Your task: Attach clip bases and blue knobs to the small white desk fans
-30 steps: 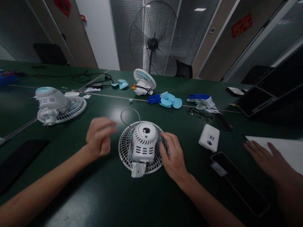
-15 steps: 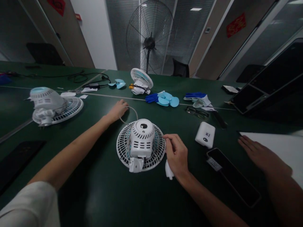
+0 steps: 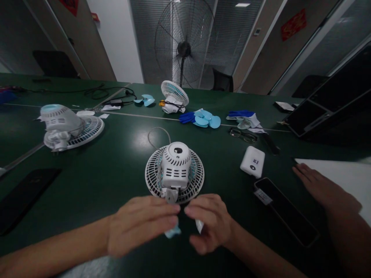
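Observation:
A small white desk fan (image 3: 175,172) lies face down on the green table (image 3: 116,162), its motor housing up and its cord looping behind. My left hand (image 3: 142,226) is just in front of the fan, fingers closed around a small light-blue piece (image 3: 173,231). My right hand (image 3: 211,226) meets it fingertip to fingertip, curled around a small white part (image 3: 199,226). Both hands hover close to the fan's bracket at the near rim.
Another person's hand (image 3: 319,189) rests flat at the right by white paper. A phone (image 3: 285,210), a white box (image 3: 252,161), glasses (image 3: 242,135), blue blades and gloves (image 3: 203,119), two more small fans (image 3: 66,125) (image 3: 174,96), and a black slab (image 3: 24,193) lie around.
My left hand came back from the cord behind the fan to the near side. My right hand moved down from the fan's rim, and both now meet in front of the fan holding small parts.

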`<state>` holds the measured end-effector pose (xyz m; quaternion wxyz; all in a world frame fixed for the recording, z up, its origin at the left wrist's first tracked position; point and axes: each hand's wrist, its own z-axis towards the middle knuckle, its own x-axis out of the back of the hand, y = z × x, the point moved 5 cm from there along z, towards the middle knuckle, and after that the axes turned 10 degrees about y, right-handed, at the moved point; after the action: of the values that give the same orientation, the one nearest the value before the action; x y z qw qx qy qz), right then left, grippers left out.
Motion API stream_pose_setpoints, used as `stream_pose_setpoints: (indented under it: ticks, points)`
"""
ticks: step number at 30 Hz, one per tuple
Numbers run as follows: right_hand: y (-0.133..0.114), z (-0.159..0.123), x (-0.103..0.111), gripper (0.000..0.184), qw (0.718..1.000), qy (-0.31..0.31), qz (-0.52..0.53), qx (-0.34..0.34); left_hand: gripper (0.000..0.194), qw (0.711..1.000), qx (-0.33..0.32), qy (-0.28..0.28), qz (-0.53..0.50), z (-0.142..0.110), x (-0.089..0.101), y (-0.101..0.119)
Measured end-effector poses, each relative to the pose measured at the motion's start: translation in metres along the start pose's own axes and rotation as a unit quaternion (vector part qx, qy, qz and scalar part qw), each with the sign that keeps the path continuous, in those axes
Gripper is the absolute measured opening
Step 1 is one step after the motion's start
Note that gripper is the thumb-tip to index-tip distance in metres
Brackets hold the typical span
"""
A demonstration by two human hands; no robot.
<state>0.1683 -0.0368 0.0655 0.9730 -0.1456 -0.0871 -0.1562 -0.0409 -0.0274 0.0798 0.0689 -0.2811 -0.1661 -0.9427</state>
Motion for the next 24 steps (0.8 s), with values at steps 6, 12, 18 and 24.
stream_pose_setpoints:
  ticks: [6,12,18,24]
  points:
    - [-0.011,-0.004,-0.006,0.027,0.998,-0.051,0.032,0.009,0.037,0.995,-0.028,-0.010,-0.100,0.017,-0.027,0.027]
    - [0.031,-0.031,0.004,0.013,0.951,0.133,0.022,-0.279,0.027,1.000,-0.003,0.026,-0.013,0.000,-0.050,0.030]
    - [0.070,-0.049,0.007,0.017,0.870,0.218,0.008,-0.442,0.041,0.968,-0.057,-0.228,0.089,-0.024,-0.085,0.039]
    - [0.063,-0.041,0.002,0.018,0.900,0.151,0.020,-0.409,0.046,0.964,-0.045,-0.239,0.102,-0.032,-0.067,0.046]
